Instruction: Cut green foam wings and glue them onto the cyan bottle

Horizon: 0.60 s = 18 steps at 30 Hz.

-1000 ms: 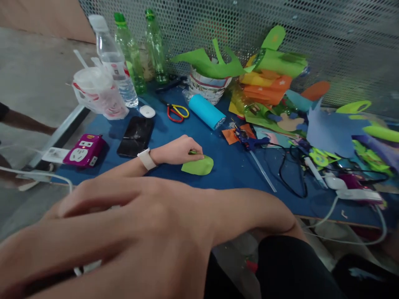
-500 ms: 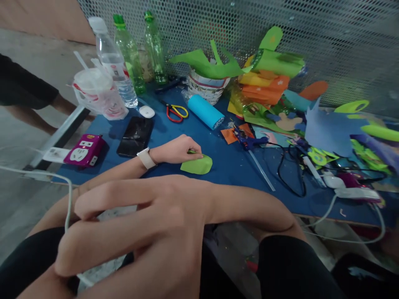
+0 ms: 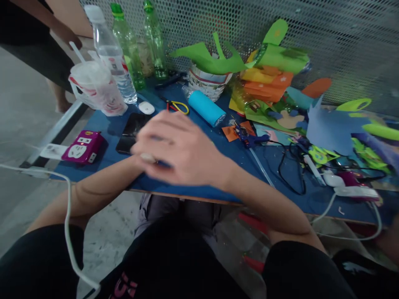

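Note:
My right hand (image 3: 183, 151) hovers low over the blue table (image 3: 237, 166), motion-blurred, fingers stretched out to the left with nothing in them. It covers my left hand, so only the left forearm (image 3: 106, 180) and the pale wristband (image 3: 147, 158) show; its fingers are hidden. The light green paper piece is also hidden under the right hand. A black phone (image 3: 129, 128) lies just behind my hands.
Purple power strip (image 3: 81, 145) at the left edge; bagged plastic cup (image 3: 93, 85) and bottles (image 3: 109, 50) behind it. Scissors (image 3: 177, 107), blue roll (image 3: 205, 108), glue gun (image 3: 249, 139), cables and coloured paper scraps (image 3: 268, 79) fill the right. Another person (image 3: 37, 37) stands top left.
My right hand has moved away from the camera, forward over the table, and now covers my left hand and the green paper. The other person has come closer at top left.

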Each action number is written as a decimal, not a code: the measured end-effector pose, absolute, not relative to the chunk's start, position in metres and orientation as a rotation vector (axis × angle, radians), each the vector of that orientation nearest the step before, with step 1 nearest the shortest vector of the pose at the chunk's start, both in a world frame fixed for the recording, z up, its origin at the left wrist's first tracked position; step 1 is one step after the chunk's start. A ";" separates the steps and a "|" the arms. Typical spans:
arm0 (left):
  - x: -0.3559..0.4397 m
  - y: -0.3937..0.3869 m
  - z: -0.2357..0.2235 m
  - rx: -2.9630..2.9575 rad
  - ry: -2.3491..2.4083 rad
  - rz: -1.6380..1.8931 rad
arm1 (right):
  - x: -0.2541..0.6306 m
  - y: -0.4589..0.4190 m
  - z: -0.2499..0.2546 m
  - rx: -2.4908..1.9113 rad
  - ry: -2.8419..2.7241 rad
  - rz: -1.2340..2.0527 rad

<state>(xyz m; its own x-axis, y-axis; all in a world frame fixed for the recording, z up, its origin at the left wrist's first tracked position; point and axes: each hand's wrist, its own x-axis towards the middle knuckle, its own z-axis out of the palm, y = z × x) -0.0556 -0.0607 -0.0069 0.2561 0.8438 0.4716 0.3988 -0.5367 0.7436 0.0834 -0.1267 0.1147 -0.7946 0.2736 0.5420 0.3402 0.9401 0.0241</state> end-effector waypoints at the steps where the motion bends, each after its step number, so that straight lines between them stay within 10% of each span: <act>1: -0.057 -0.058 -0.008 2.045 1.127 1.221 | 0.099 -0.109 0.103 -0.527 -2.452 -0.105; 12: -0.053 -0.045 0.013 2.090 1.081 1.064 | 0.190 -0.031 0.002 -0.909 -1.833 0.987; 18: -0.055 -0.040 0.008 1.995 1.114 1.109 | 0.186 -0.027 -0.002 -0.908 -1.622 1.008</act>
<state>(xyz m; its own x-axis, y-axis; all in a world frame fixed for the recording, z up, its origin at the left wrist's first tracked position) -0.0547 -0.0399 0.0082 0.3013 0.8755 0.3778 0.3813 -0.4738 0.7938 0.1856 -0.0273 -0.0018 -0.2371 0.9079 0.3457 0.0920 0.3753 -0.9223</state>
